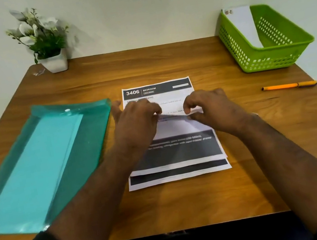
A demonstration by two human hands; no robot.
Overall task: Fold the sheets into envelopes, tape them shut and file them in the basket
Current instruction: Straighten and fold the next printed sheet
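Folding the printed sheet (171, 130) on the surface (164, 61), well short of the basket (280, 49): left hand (138, 119) and right hand (208, 106) both pinch its raised edge; align corners, then crease firmly

We have one view only, a wide-angle camera worn on the person's head, looking forward and down over the tabletop (164, 63). It sits close above the near edge, so the forearms run up from the bottom of the frame to the hands at the centre. The far edge and the wall behind it fill the top. Straight lines bow toward the borders.
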